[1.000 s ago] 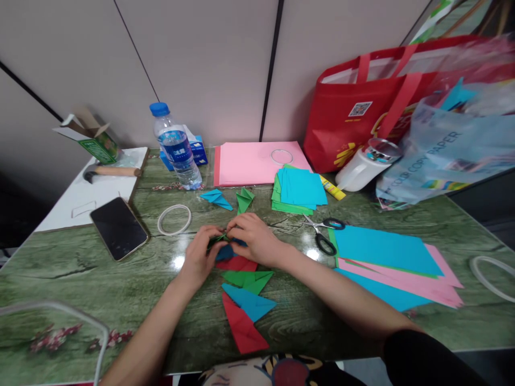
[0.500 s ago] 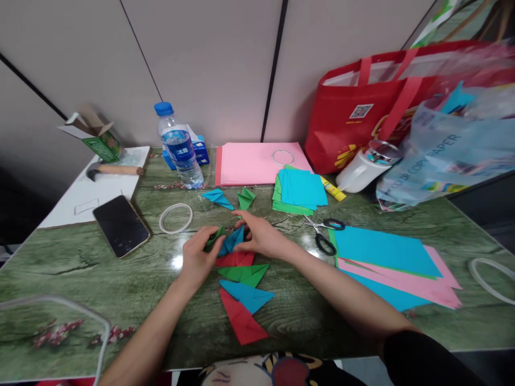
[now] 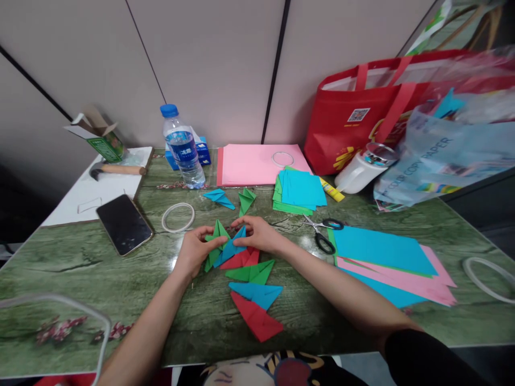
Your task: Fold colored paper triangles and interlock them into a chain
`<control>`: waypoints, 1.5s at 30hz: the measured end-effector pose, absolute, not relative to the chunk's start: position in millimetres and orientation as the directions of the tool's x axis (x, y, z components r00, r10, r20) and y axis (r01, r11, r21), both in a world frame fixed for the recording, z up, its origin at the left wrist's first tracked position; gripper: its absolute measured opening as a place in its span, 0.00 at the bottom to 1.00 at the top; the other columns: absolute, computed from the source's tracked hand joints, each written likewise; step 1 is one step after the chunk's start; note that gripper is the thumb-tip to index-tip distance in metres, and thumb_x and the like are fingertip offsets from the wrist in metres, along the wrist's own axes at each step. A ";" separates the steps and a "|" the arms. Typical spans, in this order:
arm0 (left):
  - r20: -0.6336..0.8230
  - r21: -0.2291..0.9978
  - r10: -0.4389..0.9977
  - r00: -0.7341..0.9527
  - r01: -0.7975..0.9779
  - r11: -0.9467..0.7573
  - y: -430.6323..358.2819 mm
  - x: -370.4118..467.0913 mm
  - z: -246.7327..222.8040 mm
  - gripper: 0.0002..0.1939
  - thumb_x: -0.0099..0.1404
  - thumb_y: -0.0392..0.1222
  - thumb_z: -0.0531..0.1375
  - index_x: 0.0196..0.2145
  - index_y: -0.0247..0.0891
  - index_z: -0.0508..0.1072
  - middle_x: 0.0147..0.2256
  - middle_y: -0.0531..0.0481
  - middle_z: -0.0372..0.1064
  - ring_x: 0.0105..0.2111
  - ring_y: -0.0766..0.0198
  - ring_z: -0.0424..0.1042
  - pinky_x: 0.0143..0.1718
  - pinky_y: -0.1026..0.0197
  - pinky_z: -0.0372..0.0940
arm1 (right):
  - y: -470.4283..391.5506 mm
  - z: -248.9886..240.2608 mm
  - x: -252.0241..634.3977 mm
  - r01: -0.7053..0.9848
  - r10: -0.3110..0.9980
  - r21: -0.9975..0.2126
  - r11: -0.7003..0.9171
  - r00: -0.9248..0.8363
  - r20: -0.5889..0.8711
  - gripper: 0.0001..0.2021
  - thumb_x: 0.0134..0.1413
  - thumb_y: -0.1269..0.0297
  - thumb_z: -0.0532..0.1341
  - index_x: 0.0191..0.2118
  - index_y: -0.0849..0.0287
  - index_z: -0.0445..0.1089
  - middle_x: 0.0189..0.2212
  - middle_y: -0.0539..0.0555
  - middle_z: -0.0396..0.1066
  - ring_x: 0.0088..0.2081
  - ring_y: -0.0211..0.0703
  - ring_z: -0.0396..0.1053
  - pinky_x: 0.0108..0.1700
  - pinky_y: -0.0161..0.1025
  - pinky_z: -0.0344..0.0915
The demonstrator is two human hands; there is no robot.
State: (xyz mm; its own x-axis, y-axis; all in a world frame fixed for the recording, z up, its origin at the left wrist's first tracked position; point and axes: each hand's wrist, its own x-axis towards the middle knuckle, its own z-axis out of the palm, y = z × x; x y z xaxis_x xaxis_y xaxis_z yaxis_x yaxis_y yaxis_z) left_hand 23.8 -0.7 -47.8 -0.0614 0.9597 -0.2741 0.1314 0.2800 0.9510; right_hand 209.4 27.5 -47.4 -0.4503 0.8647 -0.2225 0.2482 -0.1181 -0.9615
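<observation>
My left hand (image 3: 200,247) pinches a green folded paper piece (image 3: 218,231) between thumb and fingers. Beside it, my right hand (image 3: 257,234) grips a blue folded paper piece (image 3: 232,248), whose edge meets the green one. Below these, a red folded piece (image 3: 244,259), a green folded piece (image 3: 253,272), a blue folded piece (image 3: 256,292) and a red folded piece (image 3: 257,317) run in a chain toward me. Farther back lie a loose blue folded piece (image 3: 219,198) and a green one (image 3: 246,200). My fingertips hide part of the held pieces.
Scissors (image 3: 323,234) lie right of my hands, near blue sheets (image 3: 382,249) and cut squares (image 3: 301,188). A water bottle (image 3: 185,153), tape ring (image 3: 177,217), phone (image 3: 124,224) and hammer (image 3: 116,169) are left. A red bag (image 3: 341,118) and white mug (image 3: 358,171) stand back right.
The green piece in my left hand has turned upright and shows more of its face beside the blue piece. The folded chain has shifted slightly right.
</observation>
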 end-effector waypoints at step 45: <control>-0.502 0.733 0.650 0.571 -0.120 0.670 1.6 3.5 -33.7 0.24 0.49 0.47 0.69 0.42 0.33 0.75 0.38 0.38 0.76 0.37 0.54 0.76 0.40 0.55 0.69 | 45.4 -41.2 251.0 0.273 0.685 -0.960 0.064 -0.711 -0.157 0.23 0.49 0.64 0.65 0.52 0.60 0.65 0.24 0.45 0.67 0.27 0.34 0.65 0.30 0.33 0.59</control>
